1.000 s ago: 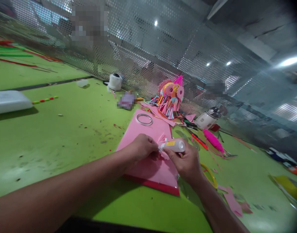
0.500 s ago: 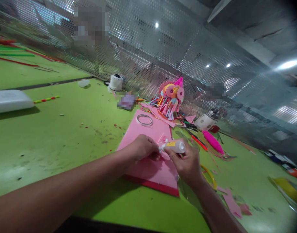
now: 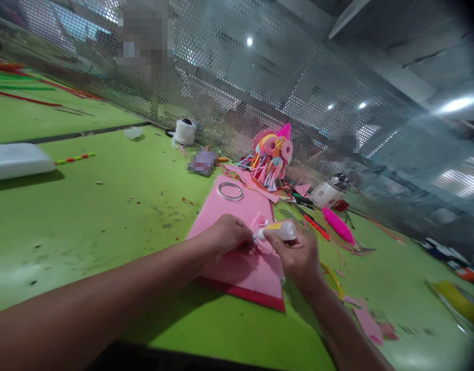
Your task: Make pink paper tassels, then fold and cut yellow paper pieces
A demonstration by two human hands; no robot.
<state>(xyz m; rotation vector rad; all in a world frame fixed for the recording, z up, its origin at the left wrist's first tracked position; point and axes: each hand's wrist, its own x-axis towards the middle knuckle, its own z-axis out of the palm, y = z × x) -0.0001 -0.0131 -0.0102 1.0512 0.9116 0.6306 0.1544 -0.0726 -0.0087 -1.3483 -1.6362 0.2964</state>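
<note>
My left hand (image 3: 225, 236) is closed in a pinch on a small fringed pink paper piece (image 3: 258, 222) over a stack of pink paper sheets (image 3: 237, 211) on the green table. My right hand (image 3: 298, 256) is wrapped round a white glue bottle (image 3: 280, 230) with a yellow label, its nozzle pointing left at the fringed piece. The two hands almost touch above the sheets. A clear tape ring (image 3: 230, 190) lies on the far part of the pink stack.
A colourful fringed paper owl (image 3: 273, 154) stands beyond the sheets by a perforated metal screen (image 3: 229, 87). A white tape roll (image 3: 184, 131), a white device (image 3: 329, 191), a pink fuzzy stick (image 3: 338, 225), pink scraps (image 3: 368, 324) and a white box (image 3: 16, 161) lie around.
Almost nothing differs; the view has shifted slightly, and both hands stay together over the pink sheets with the glue nozzle at the fringed piece.
</note>
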